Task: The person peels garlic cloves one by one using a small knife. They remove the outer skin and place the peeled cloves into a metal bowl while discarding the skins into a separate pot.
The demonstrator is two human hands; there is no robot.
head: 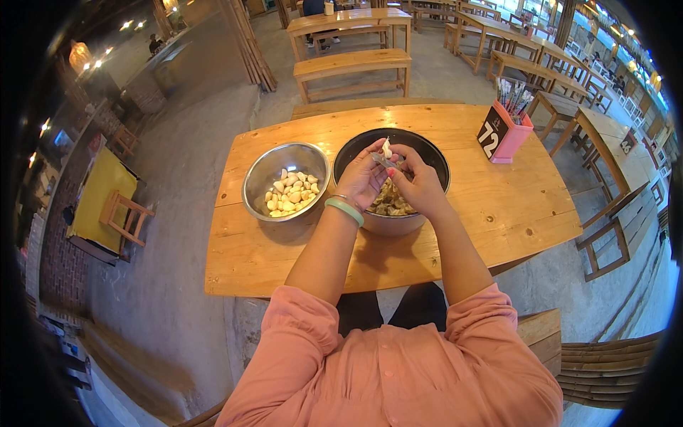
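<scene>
Both hands are close together over a dark-lined pot (pixel 444 173) that holds garlic and papery skins (pixel 392 202). My left hand (pixel 363 179), with a pale green bangle at the wrist, is closed around a whitish piece of garlic (pixel 386 148) that sticks up between the hands. My right hand (pixel 419 179) touches a thin greyish thing (pixel 383 161), perhaps a small blade or a strip of skin; which, I cannot tell. To the left stands a steel bowl (pixel 251 184) with peeled garlic cloves (pixel 291 195) in it.
Bowl and pot stand on a wooden table (pixel 507 213). At its right back is a pink holder (pixel 512 136) of wrapped utensils, bearing a number sign. A wooden bench (pixel 352 64) lies beyond the far edge.
</scene>
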